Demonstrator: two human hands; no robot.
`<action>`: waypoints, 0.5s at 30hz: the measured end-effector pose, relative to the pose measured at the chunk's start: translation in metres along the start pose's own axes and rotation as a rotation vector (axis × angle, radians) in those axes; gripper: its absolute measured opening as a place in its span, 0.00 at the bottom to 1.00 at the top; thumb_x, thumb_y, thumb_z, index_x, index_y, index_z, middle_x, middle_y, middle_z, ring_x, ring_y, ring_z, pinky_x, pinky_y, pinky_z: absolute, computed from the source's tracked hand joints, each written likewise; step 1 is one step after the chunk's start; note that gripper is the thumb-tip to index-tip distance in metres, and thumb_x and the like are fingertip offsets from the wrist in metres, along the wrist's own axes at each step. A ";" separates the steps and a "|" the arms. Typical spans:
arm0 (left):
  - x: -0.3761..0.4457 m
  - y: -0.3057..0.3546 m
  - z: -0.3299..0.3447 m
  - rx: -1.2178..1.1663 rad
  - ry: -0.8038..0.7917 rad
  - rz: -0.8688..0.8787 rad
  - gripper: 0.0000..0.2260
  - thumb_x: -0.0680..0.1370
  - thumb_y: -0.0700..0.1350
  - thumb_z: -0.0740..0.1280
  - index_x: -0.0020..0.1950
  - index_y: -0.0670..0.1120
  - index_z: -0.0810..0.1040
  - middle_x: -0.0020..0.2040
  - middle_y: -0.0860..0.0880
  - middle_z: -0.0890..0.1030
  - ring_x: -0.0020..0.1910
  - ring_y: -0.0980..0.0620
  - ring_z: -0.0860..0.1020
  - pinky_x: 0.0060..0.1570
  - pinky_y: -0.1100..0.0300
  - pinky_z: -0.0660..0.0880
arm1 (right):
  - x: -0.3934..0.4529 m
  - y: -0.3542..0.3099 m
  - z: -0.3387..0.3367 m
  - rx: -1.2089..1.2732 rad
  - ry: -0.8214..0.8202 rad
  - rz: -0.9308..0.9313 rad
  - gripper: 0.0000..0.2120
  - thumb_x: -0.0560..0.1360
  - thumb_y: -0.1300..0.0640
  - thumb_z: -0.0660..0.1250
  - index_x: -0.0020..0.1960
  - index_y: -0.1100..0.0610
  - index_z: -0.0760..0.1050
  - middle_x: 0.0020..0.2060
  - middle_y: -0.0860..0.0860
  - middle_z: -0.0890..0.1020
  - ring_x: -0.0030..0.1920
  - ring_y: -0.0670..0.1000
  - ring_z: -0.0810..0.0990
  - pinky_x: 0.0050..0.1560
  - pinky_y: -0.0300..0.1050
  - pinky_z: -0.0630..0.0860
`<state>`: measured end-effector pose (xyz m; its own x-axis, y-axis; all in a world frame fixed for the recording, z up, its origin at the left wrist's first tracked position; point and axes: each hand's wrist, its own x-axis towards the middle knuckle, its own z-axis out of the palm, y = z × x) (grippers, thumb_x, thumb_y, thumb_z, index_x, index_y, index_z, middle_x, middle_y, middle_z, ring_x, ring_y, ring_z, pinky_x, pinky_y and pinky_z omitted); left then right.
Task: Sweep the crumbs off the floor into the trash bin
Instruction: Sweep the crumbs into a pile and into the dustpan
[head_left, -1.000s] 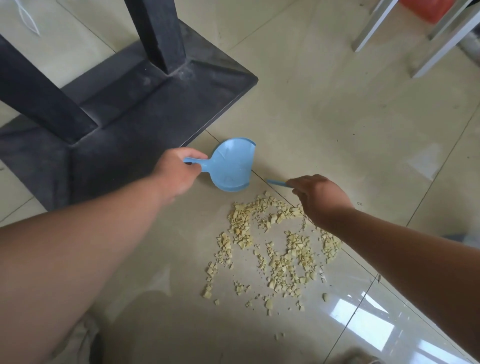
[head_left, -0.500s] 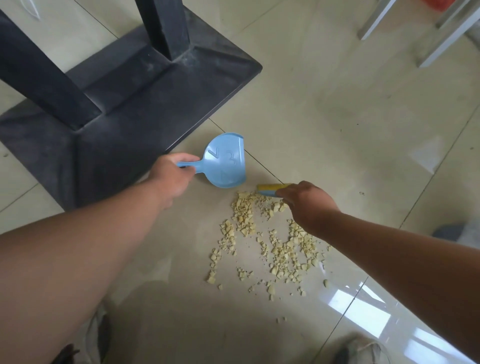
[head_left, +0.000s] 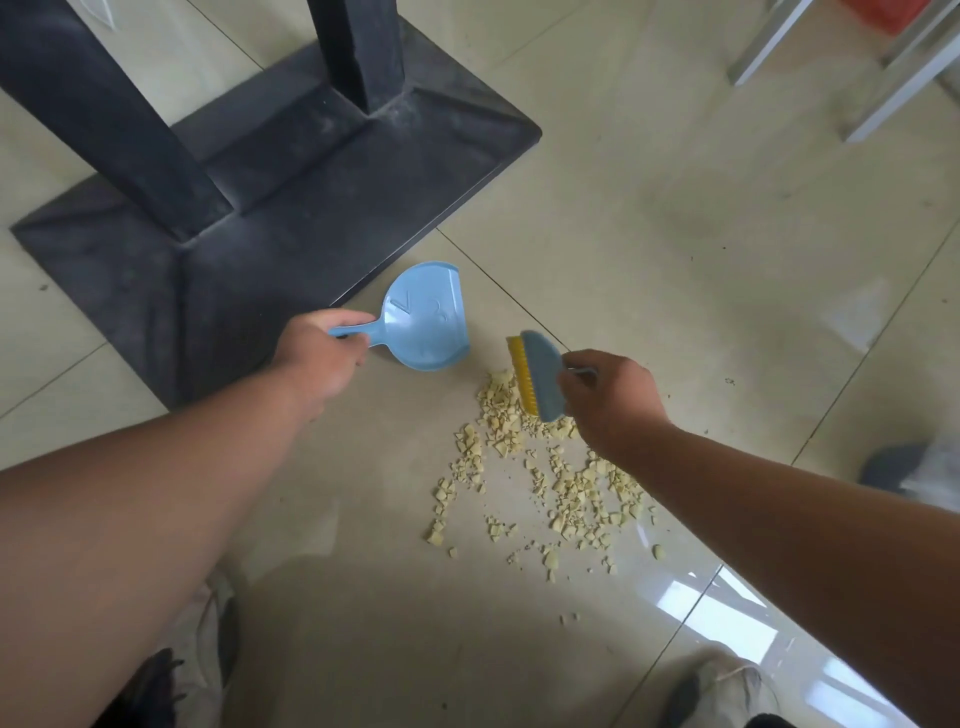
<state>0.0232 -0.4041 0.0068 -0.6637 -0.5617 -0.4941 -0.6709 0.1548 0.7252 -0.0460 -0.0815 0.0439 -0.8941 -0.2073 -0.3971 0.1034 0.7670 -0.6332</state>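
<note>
Pale yellow crumbs (head_left: 545, 467) lie scattered on the beige tile floor (head_left: 649, 234). My left hand (head_left: 319, 356) grips the handle of a small light-blue dustpan (head_left: 428, 319), which rests on the floor just left of the far end of the crumbs. My right hand (head_left: 613, 397) holds a small blue brush with yellow bristles (head_left: 535, 376), its bristles facing left toward the pan at the top of the crumb pile. No trash bin is visible.
A black metal table base (head_left: 260, 208) with two dark legs stands right behind the dustpan. White chair legs (head_left: 883, 73) are at the far right. My shoes (head_left: 717, 691) show at the bottom edge. A grey object (head_left: 898, 467) lies at the right.
The brush has turned and come out from under my right hand, its yellow bristles now visible. The far crumbs are bunched closer to the dustpan. The dustpan has tilted slightly.
</note>
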 end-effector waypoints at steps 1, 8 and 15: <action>0.001 0.001 -0.001 -0.004 0.004 0.001 0.19 0.77 0.46 0.70 0.40 0.73 0.84 0.30 0.58 0.83 0.30 0.55 0.77 0.33 0.60 0.74 | 0.003 -0.007 0.005 0.107 0.004 0.089 0.10 0.80 0.56 0.64 0.51 0.48 0.83 0.40 0.50 0.86 0.33 0.50 0.86 0.29 0.43 0.83; 0.005 0.000 -0.003 -0.014 -0.017 -0.022 0.17 0.74 0.49 0.69 0.42 0.76 0.83 0.31 0.58 0.83 0.30 0.54 0.77 0.33 0.58 0.74 | 0.027 -0.025 0.040 0.523 -0.020 0.498 0.08 0.77 0.56 0.66 0.47 0.52 0.85 0.34 0.52 0.89 0.39 0.53 0.90 0.49 0.59 0.87; 0.013 -0.006 0.000 -0.022 -0.047 -0.024 0.12 0.74 0.49 0.69 0.47 0.68 0.85 0.31 0.57 0.83 0.28 0.58 0.77 0.36 0.59 0.75 | 0.028 -0.003 0.051 0.582 0.012 0.572 0.04 0.78 0.57 0.70 0.48 0.53 0.84 0.34 0.53 0.89 0.37 0.54 0.90 0.51 0.58 0.87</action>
<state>0.0187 -0.4122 -0.0035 -0.6629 -0.5259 -0.5329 -0.6794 0.1235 0.7233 -0.0488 -0.1206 0.0011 -0.6384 0.1303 -0.7586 0.7525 0.3131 -0.5794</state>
